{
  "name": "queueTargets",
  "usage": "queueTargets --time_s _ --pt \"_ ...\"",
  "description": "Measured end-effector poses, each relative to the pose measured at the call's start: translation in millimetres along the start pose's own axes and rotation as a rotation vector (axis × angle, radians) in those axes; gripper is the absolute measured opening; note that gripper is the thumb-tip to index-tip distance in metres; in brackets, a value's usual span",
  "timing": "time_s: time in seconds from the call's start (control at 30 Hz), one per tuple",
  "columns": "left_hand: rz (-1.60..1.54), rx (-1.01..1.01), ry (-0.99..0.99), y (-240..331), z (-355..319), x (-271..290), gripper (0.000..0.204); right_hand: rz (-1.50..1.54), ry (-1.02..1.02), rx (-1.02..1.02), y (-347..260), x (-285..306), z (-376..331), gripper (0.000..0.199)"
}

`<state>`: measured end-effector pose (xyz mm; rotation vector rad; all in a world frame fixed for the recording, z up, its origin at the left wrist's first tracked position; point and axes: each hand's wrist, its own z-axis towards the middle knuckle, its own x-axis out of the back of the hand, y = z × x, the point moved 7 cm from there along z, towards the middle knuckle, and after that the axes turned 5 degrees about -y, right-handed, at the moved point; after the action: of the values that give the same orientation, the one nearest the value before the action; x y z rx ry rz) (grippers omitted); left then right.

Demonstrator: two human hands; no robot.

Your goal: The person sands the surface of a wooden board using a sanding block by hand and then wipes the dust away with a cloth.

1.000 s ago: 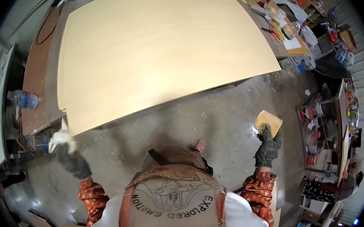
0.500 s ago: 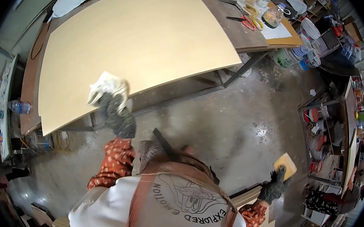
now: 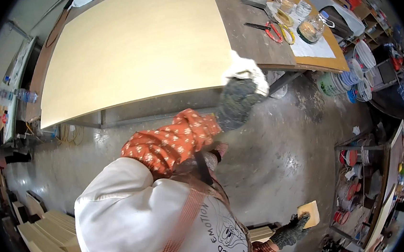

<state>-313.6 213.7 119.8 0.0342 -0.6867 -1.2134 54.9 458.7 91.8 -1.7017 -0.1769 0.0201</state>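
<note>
My left hand (image 3: 237, 104), in a dark grey glove, is closed on a crumpled white cloth (image 3: 246, 73). It presses the cloth at the near right corner of a large cream-coloured board (image 3: 136, 48), which lies flat on a brown workbench (image 3: 248, 31). The cloth hides that corner, and the hand is somewhat blurred. Down at my right side, well away from the bench, my gloved right hand (image 3: 291, 231) grips a flat yellow block (image 3: 310, 214), whose material I cannot make out.
Red-handled scissors (image 3: 271, 32), yellow-handled scissors (image 3: 287, 33) and a plastic jug (image 3: 312, 27) lie or stand at the bench's right end. Buckets (image 3: 355, 74) stand beyond it. A shelf of tins (image 3: 348, 187) is at right, with stacked boards (image 3: 53, 230) behind me at left.
My left hand has swept the cloth rightward along the board's near edge to its right corner. My body has turned, and my right hand has lowered slightly, still holding the yellow block.
</note>
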Motion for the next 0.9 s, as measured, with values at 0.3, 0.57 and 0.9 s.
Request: queueTargets --time_s 0.3,0.57,0.9 --pt "-0.621 -0.137 -0.409 45 35 -58 0.015 -0.239 -0.192 0.381 -40 -51 132 0.041" --pt "-1.181 0.599 0.199 -18 19 53 0.032 -0.193 -0.609 0.457 -52 -215 146 0.038" --pt "-0.648 0.452 0.05 -4 36 24 0.029 0.076 -1.252 0.639 -137 -452 66 0.04"
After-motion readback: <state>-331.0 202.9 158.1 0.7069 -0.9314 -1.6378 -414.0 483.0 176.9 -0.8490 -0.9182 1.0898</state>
